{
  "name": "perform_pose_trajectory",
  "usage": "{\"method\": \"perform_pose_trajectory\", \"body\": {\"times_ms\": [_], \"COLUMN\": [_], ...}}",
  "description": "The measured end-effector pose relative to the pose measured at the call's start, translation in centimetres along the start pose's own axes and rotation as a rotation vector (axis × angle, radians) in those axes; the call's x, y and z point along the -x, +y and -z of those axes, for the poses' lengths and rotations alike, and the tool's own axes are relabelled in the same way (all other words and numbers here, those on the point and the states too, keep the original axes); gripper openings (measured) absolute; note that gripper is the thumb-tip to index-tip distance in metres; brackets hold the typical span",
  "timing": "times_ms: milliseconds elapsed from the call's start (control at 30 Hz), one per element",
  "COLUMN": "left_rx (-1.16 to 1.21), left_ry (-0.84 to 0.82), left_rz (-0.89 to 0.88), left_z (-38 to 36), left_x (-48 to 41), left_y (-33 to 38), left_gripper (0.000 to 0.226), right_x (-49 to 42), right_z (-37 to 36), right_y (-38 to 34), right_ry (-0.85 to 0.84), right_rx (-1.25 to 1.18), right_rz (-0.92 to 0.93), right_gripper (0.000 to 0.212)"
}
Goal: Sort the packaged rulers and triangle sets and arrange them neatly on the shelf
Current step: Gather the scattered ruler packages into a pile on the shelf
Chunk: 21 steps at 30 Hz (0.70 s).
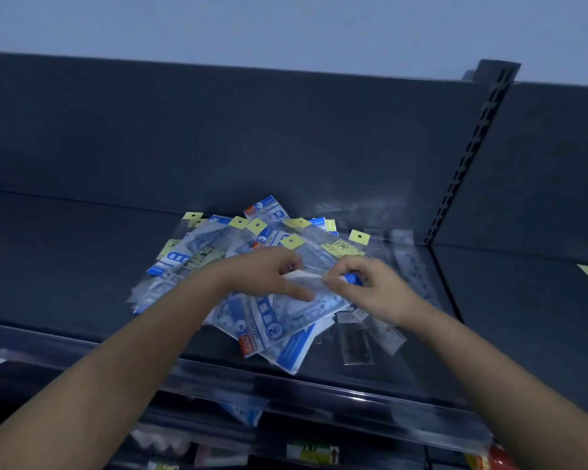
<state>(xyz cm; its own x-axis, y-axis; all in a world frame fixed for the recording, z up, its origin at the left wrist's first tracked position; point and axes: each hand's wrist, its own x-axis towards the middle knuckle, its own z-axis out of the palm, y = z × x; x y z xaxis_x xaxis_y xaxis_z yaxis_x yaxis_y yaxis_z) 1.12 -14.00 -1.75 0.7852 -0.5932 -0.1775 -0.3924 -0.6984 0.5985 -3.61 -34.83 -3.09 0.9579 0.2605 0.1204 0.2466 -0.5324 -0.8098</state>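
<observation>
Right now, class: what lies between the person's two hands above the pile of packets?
In the head view, a thin packet with a white edge bridges the gap; the left hand and right hand each pinch an end, over the pile.

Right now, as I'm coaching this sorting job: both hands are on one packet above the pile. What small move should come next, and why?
Probably lift the packet clear and lay it flat on the shelf left of the pile, starting a stack. The left hand and right hand already pinch it, and the pile is a jumbled overlap of mixed packets.
</observation>
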Motion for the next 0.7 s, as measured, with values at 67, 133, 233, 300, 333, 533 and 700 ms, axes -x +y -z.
{"method": "perform_pose_trajectory", "body": {"times_ms": [67,133,233,300,333,533,700], "left_rx": [0.082,0.134,0.165,0.155,0.155,0.138,0.175], "left_ry": [0.034,0.098,0.197,0.206,0.194,0.263,0.244], "left_rz": [-0.012,-0.002,0.050,0.089,0.111,0.114,0.075], "left_z": [0.9,2.1,3.9,4.5,4.6,4.3,3.4], "left_x": [0.0,0.1,-0.1,-0.5,-0.8,-3.2,-6.9], "left_y": [0.8,1.5,2.4,2.9,3.3,4.6,6.4], "left_gripper": [0.024,0.017,0.016,0.017,0.017,0.012,0.011], "right_x": [0.3,0.7,1.1,0.8,0.6,0.0,1.7], "right_z": [0.9,2.0,2.0,1.5,1.3,4.1,9.4], "right_y": [1.1,2.6,3.9,3.8,3.7,4.3,5.4], "right_ry": [0.125,0.146,-0.015,-0.065,-0.083,-0.056,0.012], "right_rx": [-0.195,-0.032,0.377,0.494,0.516,0.242,0.237], "right_rz": [-0.130,-0.214,-0.178,-0.180,-0.201,-0.185,-0.207], "right_gripper": [0.019,0.021,0.037,0.046,0.047,0.014,0.017]}}
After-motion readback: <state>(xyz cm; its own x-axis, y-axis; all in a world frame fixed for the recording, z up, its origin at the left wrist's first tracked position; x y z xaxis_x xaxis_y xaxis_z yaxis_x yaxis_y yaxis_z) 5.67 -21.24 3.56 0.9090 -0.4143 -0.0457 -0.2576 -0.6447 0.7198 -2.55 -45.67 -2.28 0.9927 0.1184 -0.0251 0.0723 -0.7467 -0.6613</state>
